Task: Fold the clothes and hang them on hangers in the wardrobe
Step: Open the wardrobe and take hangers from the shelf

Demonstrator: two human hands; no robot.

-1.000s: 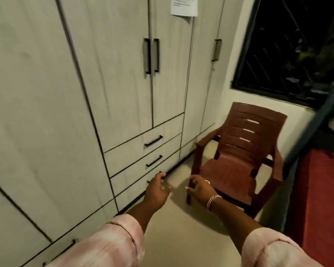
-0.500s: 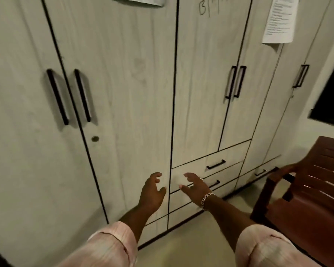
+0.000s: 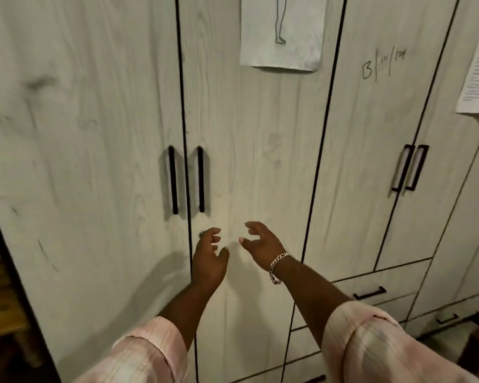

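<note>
You stood square to the wardrobe [image 3: 246, 161], its pale wood-grain doors all closed, so whatever hung or lay inside could not be seen. A second before, your view took in the red chair and the drawers by the window; half a second before, it had swung left across the doors; by this moment the left pair of black handles [image 3: 187, 179] sat at 11 o'clock from your hands, close above them. That put you in reach of the doors, and opening them looked like the step in hand. No clothes or hangers were in view, so the folding appeared not yet begun. Your left hand [image 3: 209, 257] was raised with fingers loosely curled, holding nothing, its fingertips just under the right-hand handle of that pair. Your right hand [image 3: 262, 241], bracelet at the wrist, hovered beside it at 3 o'clock, fingers spread and empty. A sketch on paper [image 3: 282, 31] hung at 12 o'clock; closed drawers [image 3: 371, 293] lay at 4 o'clock.
</note>
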